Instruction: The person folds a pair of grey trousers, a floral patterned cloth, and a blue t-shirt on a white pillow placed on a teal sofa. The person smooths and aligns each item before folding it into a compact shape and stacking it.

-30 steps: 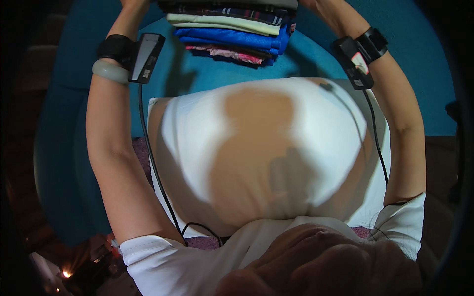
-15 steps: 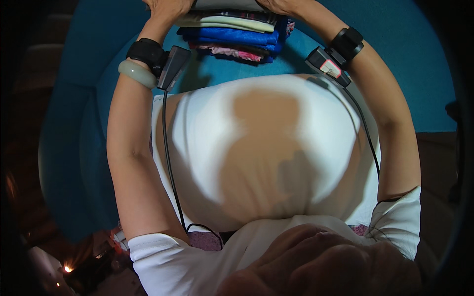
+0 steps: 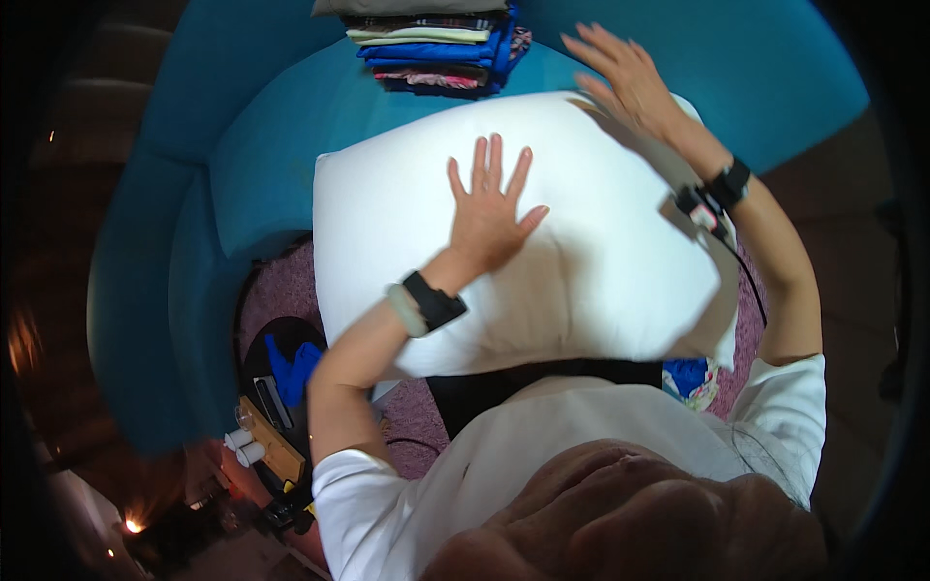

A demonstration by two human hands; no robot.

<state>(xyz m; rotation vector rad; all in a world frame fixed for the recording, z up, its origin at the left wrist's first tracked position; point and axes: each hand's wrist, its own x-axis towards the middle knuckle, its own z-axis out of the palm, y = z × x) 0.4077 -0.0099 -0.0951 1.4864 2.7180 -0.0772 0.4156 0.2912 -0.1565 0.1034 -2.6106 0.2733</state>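
A large white pillow (image 3: 417, 203) lies across my lap, its far edge reaching onto the blue sofa seat. Spread flat over the middle of the pillow is my left hand (image 3: 489, 221), fingers apart and nothing in it. My right hand (image 3: 630, 82) is lifted near the pillow's far right corner, fingers spread and holding nothing. Beyond the pillow stands a stack of folded clothes (image 3: 426, 53) in grey, plaid, pale yellow, blue and pink. Each wrist wears a black band, and the left one also has a pale bangle (image 3: 407, 310).
The curved teal sofa (image 3: 262, 184) wraps around the far side and left. At lower left a small dark table holds a blue cloth (image 3: 294, 368), a wooden tray (image 3: 271, 441) and white cups (image 3: 250, 453). Purple carpet (image 3: 286, 290) shows below. A patterned cloth (image 3: 693, 382) lies by my right side.
Both hands have left the top of the clothes stack. My left hand has come back onto the pillow; my right has moved rightward. The pillow sits farther forward.
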